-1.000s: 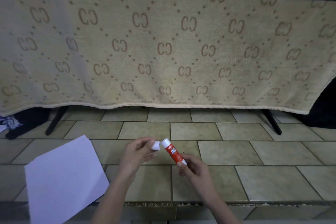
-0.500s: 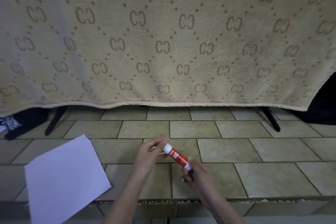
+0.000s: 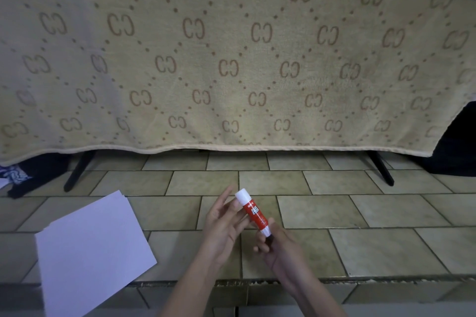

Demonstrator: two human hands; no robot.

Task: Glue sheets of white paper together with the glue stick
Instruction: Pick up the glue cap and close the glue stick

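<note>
Cap now on glue stick (image 3: 253, 212), left hand (image 3: 223, 221) released

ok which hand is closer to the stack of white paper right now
Left. The left hand hovers open just right of the paper stack; the right hand is farther right, gripping the glue stick by its base.

Glossy plastic glue stick (image 3: 253, 212), matt white paper (image 3: 90, 252), fuzzy cloth blanket (image 3: 231, 64), smooth glazed tiles (image 3: 334, 211).

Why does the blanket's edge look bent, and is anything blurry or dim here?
Head view: the wide-angle lens bows the blanket hem and darkens the corners; light is dim and even, no glare; the glue stick label reads sharp, the paper looks bluish.
</note>
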